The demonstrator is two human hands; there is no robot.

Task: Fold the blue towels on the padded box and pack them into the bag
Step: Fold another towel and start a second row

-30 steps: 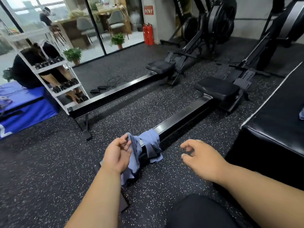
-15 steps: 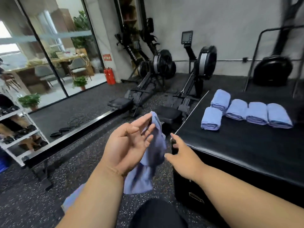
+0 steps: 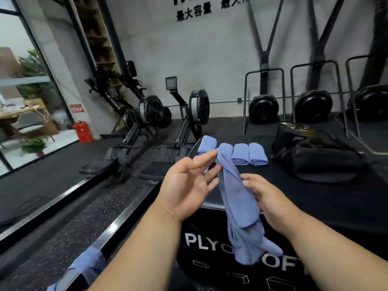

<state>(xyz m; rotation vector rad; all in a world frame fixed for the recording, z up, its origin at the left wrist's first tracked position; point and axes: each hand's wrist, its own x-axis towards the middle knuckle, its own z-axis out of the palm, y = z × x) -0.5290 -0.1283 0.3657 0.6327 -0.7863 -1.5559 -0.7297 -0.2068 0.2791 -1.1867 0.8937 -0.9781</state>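
A loose blue towel hangs in front of me over the near edge of the black padded box. My left hand, palm toward me, pinches the towel's top end at its fingertips. My right hand pinches the towel's right edge lower down. Several folded blue towels lie in a row at the far side of the box top. A black bag sits on the box to their right, its top open. Another blue towel is draped over a rowing machine rail at the lower left.
Two rowing machines stand on the rubber floor to the left of the box, their rails running toward me. Weight plates in metal racks line the back wall. A red fire extinguisher stands by the glass door.
I have turned right from the rowing rail to face the box. My left hand carried the towel up over the box edge, and my right hand has taken hold of its edge.
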